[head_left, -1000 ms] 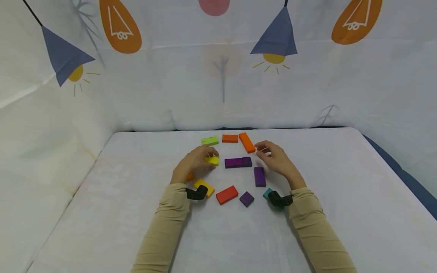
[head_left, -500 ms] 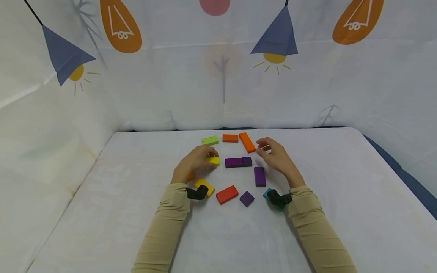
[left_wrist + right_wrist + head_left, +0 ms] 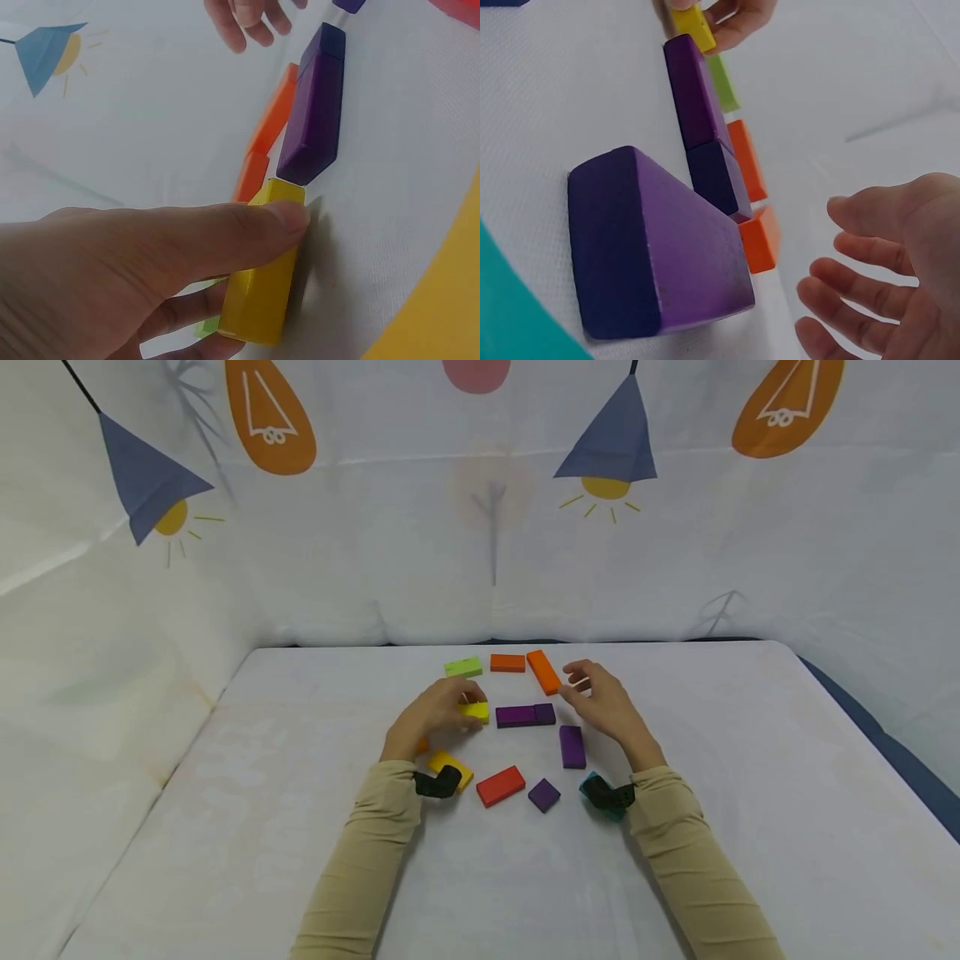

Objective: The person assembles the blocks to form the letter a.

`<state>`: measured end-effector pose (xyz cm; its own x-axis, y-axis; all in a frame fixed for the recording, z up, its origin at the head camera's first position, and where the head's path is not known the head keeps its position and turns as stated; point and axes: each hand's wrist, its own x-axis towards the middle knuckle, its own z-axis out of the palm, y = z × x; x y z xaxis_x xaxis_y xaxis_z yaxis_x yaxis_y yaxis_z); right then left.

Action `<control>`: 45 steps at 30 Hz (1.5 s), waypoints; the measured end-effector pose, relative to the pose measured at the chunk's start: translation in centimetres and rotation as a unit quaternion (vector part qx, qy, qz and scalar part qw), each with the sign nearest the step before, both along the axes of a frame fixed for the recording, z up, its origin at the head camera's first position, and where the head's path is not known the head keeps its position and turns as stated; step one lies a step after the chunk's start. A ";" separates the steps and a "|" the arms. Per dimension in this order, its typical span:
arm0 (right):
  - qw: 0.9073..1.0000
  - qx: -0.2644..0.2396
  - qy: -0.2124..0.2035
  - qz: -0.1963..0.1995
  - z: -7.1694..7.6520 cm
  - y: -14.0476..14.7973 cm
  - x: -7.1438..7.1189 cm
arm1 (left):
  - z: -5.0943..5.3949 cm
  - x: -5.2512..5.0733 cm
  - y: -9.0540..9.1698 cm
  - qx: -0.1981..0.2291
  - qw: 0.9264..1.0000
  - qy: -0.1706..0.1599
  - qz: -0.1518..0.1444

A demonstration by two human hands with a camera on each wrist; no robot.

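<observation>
My left hand [image 3: 431, 714] pinches a yellow block [image 3: 259, 304] between thumb and fingers, low over the white table. The yellow block's end sits close to a purple block [image 3: 516, 717], which lies end to end with a dark purple block [image 3: 544, 714]. My right hand [image 3: 609, 708] hovers with relaxed fingers and holds nothing. It is nearest to the slanted orange block [image 3: 543, 672] and a separate upright-lying violet block [image 3: 572, 747]. In the right wrist view, a gap shows between the fingers and the blocks.
Behind lie a lime green block [image 3: 463, 667] and another orange block [image 3: 507, 663]. Nearer me are a yellow-orange block [image 3: 450, 767], a red block [image 3: 500, 787], a small purple block [image 3: 543, 795] and a teal block [image 3: 611, 814] partly under the right wrist camera. A printed curtain [image 3: 420, 560] hangs behind.
My left hand has slid the yellow block a little to the right, narrowing the gap to the purple block. My right hand has shifted only slightly, its fingers lifting a bit.
</observation>
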<state>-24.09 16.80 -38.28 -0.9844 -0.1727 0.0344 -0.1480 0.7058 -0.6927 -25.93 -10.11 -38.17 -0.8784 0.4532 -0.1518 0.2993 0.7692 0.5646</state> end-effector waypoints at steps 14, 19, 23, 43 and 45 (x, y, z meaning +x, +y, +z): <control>1.000 0.028 0.000 0.013 -0.1 -0.4 -1.0 | 0.2 0.1 0.2 0.003 1.000 0.016 -0.018; 0.999 0.038 -0.005 0.022 -0.1 -0.5 -1.3 | 0.1 0.2 0.3 0.006 0.999 0.018 -0.035; 0.998 0.048 -0.002 0.032 -0.1 -0.4 -1.7 | 0.0 0.2 0.4 0.001 0.999 0.022 -0.036; 0.996 0.076 -0.039 0.030 0.1 -1.1 -3.1 | -0.2 0.2 1.0 -0.021 0.999 0.014 -0.021; 0.996 0.078 -0.044 0.030 0.1 -1.2 -3.3 | -0.2 0.1 1.0 -0.023 0.999 0.012 -0.021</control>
